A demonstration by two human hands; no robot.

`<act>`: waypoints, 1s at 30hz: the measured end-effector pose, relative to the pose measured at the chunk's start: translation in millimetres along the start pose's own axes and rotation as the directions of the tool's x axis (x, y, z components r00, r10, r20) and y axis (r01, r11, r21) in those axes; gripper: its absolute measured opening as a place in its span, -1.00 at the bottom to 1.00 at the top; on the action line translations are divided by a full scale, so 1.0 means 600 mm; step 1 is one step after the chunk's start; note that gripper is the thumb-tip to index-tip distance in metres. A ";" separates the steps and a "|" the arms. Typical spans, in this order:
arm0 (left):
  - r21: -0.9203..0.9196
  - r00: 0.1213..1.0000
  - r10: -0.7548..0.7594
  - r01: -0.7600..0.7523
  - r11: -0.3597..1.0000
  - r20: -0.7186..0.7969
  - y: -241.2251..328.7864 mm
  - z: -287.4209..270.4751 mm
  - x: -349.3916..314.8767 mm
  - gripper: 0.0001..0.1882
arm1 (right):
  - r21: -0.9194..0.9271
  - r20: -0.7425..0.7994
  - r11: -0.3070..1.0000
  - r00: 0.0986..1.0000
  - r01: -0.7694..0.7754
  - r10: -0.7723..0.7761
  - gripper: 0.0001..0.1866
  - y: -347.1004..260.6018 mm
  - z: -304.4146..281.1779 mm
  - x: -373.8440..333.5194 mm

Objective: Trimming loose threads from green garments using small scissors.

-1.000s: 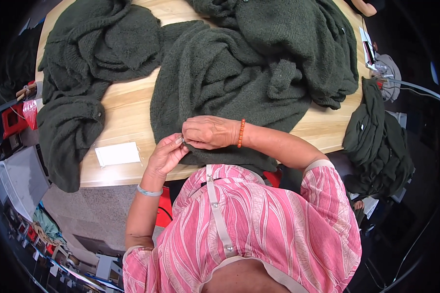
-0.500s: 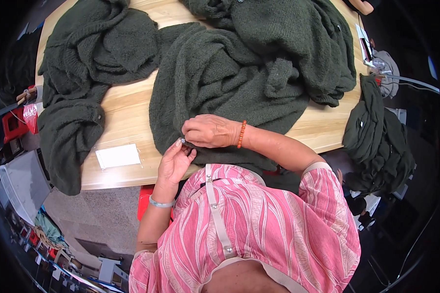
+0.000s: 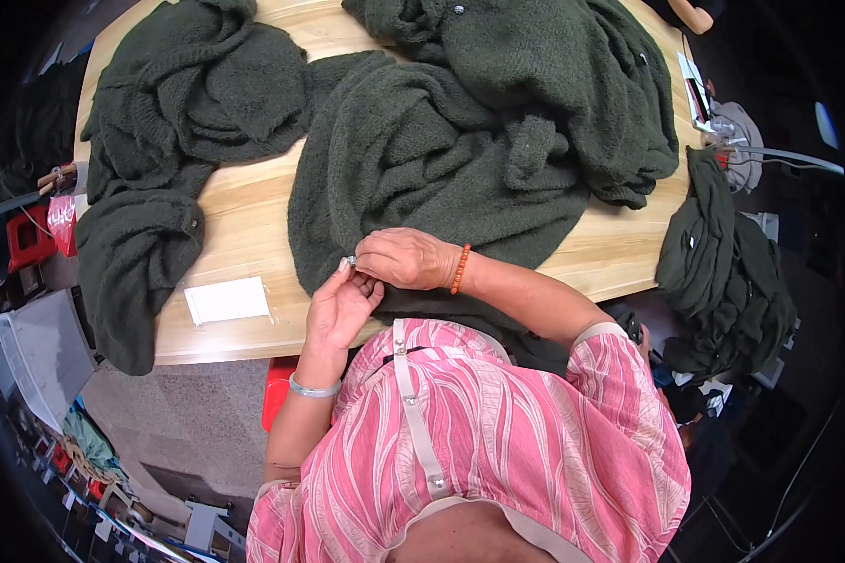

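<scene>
A small silvery button [image 3: 350,260] is pinched at the near hem of the dark green sweater [image 3: 441,159], right at the counter [image 3: 244,211] edge. It's gripped by right hand [image 3: 406,258] fingers from the right; left hand [image 3: 340,308], half curled, sits just below.

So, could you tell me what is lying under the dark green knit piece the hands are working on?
The knit piece lies on the wooden table, bare beside it. Its near edge hangs over the table, pinched by the left hand and right hand. Anything beneath the fabric is covered.
</scene>
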State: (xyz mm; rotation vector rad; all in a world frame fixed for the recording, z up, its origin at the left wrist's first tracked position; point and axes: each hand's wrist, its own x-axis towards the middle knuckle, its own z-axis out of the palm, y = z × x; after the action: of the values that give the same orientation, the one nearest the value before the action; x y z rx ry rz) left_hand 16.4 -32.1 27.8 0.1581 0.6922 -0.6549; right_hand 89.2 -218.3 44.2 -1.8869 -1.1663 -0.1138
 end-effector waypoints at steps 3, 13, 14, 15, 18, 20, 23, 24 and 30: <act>-0.020 1.000 0.005 -0.005 1.000 -0.011 -0.006 0.002 0.001 -0.76 | -0.034 0.065 0.998 0.997 0.050 -0.047 -0.85 0.002 -0.003 -0.001; 0.846 0.659 0.632 -0.532 0.008 0.408 -0.001 0.031 -0.004 -0.76 | 0.094 -0.063 0.991 0.993 -0.093 0.099 -0.85 -0.004 -0.002 0.001; 0.816 0.599 0.562 -0.492 -0.304 0.571 0.009 0.060 -0.013 -0.69 | 0.127 -0.035 0.982 0.989 -0.140 0.146 -0.84 -0.005 -0.005 0.001; 0.815 0.600 0.560 -0.492 -0.304 0.571 0.016 0.060 -0.008 -0.69 | 0.158 -0.006 0.969 0.982 -0.188 0.191 -0.84 -0.006 -0.007 0.000; 0.631 0.587 0.291 -0.531 -0.565 0.755 0.046 0.057 0.005 -0.75 | 0.198 0.010 0.952 0.972 -0.233 0.236 -0.84 -0.001 -0.011 -0.005; 0.602 0.588 0.244 -0.550 -0.578 0.772 0.052 0.059 0.007 -0.77 | 0.206 0.033 0.945 0.967 -0.253 0.251 -0.84 -0.006 -0.018 -0.005; 0.553 0.577 0.185 -0.566 -0.611 0.795 0.054 0.072 0.012 -0.82 | 0.202 0.040 0.942 0.964 -0.266 0.264 -0.85 -0.006 -0.022 -0.009; 0.531 0.566 0.174 -0.560 -0.636 0.806 0.053 0.076 0.013 -0.84 | 0.192 0.023 0.948 0.967 -0.255 0.255 -0.85 -0.005 -0.022 -0.010; 0.678 0.554 0.402 -0.503 -0.536 0.729 0.020 0.047 0.020 -0.85 | 0.055 0.099 0.987 0.984 -0.154 0.148 -0.84 -0.001 -0.015 -0.028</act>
State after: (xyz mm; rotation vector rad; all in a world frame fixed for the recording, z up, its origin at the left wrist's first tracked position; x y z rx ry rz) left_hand 45.8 -38.6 40.6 1.9997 -0.3317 0.0413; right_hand 82.8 -235.9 41.6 -1.9355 -1.0724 0.0961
